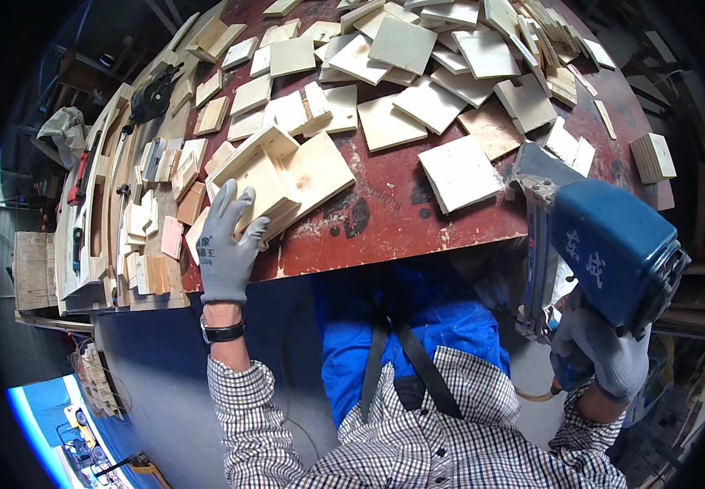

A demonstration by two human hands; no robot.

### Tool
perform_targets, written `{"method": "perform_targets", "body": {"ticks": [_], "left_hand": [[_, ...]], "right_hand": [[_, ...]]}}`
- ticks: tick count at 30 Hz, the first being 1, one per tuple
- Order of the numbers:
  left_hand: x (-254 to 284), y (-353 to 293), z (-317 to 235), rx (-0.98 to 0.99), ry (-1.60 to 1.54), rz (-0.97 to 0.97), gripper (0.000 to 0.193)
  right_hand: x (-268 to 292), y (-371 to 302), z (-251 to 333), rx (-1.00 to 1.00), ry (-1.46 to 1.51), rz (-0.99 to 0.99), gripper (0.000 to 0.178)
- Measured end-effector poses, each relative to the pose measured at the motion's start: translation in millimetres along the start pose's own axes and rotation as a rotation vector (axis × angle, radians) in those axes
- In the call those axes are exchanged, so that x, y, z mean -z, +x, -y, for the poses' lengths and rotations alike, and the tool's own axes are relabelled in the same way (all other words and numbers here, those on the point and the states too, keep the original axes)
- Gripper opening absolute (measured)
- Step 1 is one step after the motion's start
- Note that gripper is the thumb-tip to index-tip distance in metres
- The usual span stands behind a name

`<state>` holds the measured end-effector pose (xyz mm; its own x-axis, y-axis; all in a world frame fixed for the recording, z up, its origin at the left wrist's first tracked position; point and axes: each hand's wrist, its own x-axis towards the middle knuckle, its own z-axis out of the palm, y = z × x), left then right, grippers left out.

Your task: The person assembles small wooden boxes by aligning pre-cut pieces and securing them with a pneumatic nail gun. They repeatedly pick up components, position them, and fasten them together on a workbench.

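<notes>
lying at ten o'clock on the bench [401,218], the wooden blocks [264,181] meet the left hand [232,232], fingers [225,198] apart; the right hand [619,352] clamps the nail gun [613,244] at three o'clock. the blocks could skid if steadied too lightly.

place: woodworking workshop | signs: cut wooden boards [403,47] heaped on red worktable [385,232]; blue nail gun [613,236]

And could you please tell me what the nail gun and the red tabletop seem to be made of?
Nail gun: perhaps painted metal or plastic, judging by its smooth, slightly glossy blue body. Tabletop: possibly red-painted wood, since pale patches show along its worn front edge.
</notes>
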<state>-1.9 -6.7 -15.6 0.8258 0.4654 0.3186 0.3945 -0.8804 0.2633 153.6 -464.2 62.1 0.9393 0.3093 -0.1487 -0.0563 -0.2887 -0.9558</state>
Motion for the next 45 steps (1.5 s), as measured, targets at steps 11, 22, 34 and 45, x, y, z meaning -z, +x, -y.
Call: {"method": "perform_targets", "body": {"ticks": [11,22,34,45], "left_hand": [[-16.6,-19.6,-2.8,0.139,-0.142,-0.372,0.100],[-57.2,-24.0,-32.1,0.209,-0.309,-0.776,0.059],[-56.5,-16.5,-31.6,0.267,-0.218,-0.747,0.042],[-52.3,-13.7,-32.8,0.282,-0.193,-0.717,0.038]], "right_hand": [[-25.7,-1.4,34.1,-0.036,0.151,0.043,0.033],[-55.2,10.6,44.0,0.192,0.022,0.111,0.036],[-202.8,105.3,154.9,0.081,-0.218,0.857,0.026],[-283.2,153.9,172.7,0.153,-0.539,1.008,0.042]]}}
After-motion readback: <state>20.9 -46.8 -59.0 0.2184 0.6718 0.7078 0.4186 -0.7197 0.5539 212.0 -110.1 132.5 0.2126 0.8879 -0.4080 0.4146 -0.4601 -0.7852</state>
